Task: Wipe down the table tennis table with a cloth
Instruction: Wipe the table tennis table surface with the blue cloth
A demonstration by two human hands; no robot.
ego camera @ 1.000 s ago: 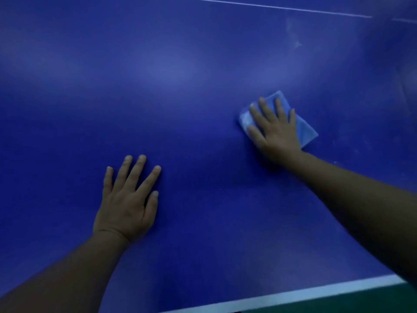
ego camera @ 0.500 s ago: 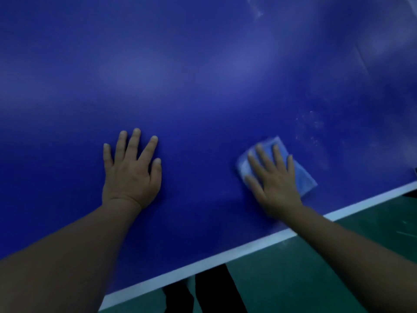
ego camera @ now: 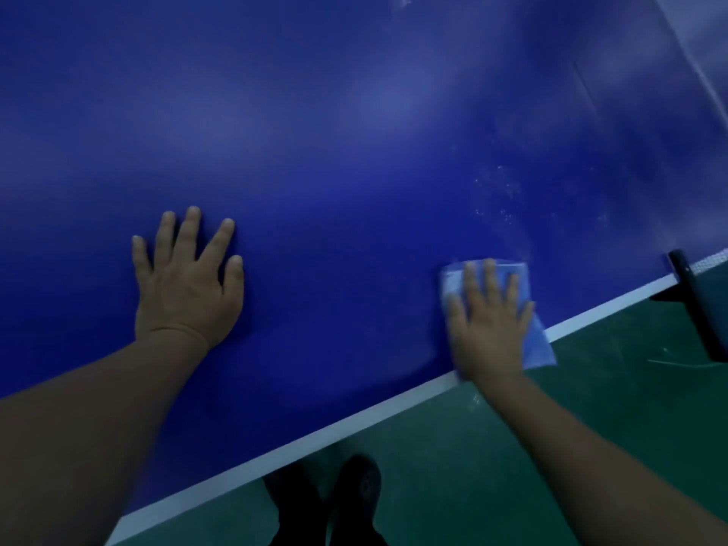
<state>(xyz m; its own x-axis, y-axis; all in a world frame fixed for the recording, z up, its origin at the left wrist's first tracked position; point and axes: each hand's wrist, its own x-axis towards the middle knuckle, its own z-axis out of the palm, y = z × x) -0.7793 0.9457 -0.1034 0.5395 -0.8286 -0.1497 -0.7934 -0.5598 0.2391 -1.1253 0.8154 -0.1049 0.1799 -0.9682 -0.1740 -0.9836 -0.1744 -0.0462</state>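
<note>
right hand lies flat on the cloth overhanging the table edge, left hand splayed flat on the top; further pull could drop it.

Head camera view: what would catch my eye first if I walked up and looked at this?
Mostly the big blue table filling the view, with its white edge line running diagonally across the bottom. Then two bare hands pressed flat on it: the left hand empty, the right hand on a light blue cloth whose corner hangs over the table's near edge. Pale specks dot the surface just beyond the cloth.
</note>
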